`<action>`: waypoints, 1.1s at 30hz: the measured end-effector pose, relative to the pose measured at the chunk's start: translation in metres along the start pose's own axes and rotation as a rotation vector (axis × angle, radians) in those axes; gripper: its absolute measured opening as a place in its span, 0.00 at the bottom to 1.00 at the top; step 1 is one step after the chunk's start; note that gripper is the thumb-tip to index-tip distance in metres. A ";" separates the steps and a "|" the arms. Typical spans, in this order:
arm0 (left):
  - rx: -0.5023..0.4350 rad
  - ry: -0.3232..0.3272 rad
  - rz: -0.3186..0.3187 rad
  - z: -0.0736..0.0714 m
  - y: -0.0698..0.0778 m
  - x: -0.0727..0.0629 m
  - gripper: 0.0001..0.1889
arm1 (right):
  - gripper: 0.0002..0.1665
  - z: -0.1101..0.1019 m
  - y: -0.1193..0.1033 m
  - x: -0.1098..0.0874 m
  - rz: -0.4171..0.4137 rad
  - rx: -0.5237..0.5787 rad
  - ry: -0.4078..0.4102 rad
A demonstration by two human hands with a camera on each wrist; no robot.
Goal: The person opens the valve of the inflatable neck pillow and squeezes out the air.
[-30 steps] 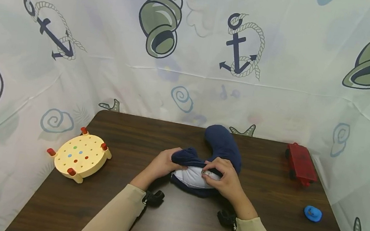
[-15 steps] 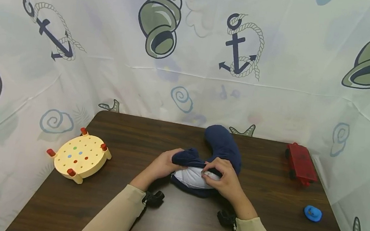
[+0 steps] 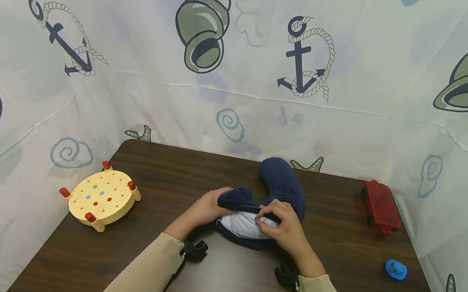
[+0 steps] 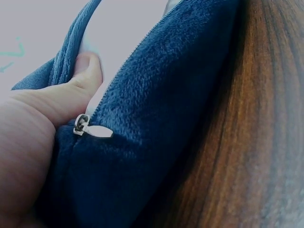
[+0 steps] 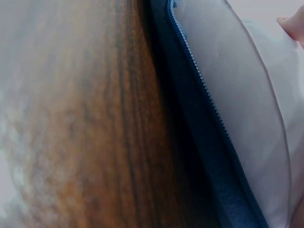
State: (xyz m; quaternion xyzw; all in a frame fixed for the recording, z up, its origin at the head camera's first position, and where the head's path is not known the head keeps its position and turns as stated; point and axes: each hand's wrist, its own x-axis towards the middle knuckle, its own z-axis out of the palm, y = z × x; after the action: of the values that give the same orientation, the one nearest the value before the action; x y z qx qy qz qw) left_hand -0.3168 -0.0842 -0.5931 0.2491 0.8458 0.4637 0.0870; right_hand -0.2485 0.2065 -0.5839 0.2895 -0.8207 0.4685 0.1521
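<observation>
A navy U-shaped neck pillow (image 3: 284, 184) lies on the table, its cover unzipped at the near end. White inner lining (image 3: 243, 225) bulges through the opening. My left hand (image 3: 206, 206) grips the cover's left end, thumb tucked inside the opening against the lining. Close to that thumb, a metal zipper pull (image 4: 97, 130) sits at the end of the zip in the left wrist view. My right hand (image 3: 285, 225) pinches a small whitish piece (image 3: 257, 218) at the opening; I cannot tell what it is. In the right wrist view the zipper teeth (image 5: 209, 97) run along the open edge.
A cream round toy (image 3: 101, 195) with red-tipped legs lies upside down at left. A red toy wagon (image 3: 381, 208) is at the back right, with a small blue toy (image 3: 395, 270) nearer. Patterned white cloth surrounds the brown table (image 3: 325, 186).
</observation>
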 end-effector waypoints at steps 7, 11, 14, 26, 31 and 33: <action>-0.001 -0.012 -0.015 0.000 -0.002 0.000 0.27 | 0.16 0.001 0.001 -0.001 0.010 0.003 0.000; 0.000 -0.013 -0.014 0.000 -0.001 0.000 0.27 | 0.15 0.001 0.000 -0.002 0.022 0.003 0.003; -0.002 -0.016 -0.009 0.000 -0.001 0.000 0.27 | 0.15 0.002 0.000 -0.002 0.027 0.000 0.003; 0.008 -0.021 -0.003 0.000 0.000 0.000 0.29 | 0.15 0.004 0.004 -0.004 0.041 0.036 0.011; 0.000 -0.023 0.001 0.000 0.000 0.000 0.29 | 0.15 0.004 0.003 -0.004 0.054 0.047 0.005; 0.000 -0.019 0.012 -0.001 0.000 0.000 0.29 | 0.15 0.004 0.002 -0.004 0.058 0.050 0.005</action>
State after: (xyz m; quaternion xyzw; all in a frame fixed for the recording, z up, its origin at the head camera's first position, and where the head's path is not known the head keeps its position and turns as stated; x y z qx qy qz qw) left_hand -0.3169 -0.0848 -0.5930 0.2582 0.8434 0.4620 0.0923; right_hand -0.2469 0.2055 -0.5894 0.2682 -0.8163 0.4939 0.1331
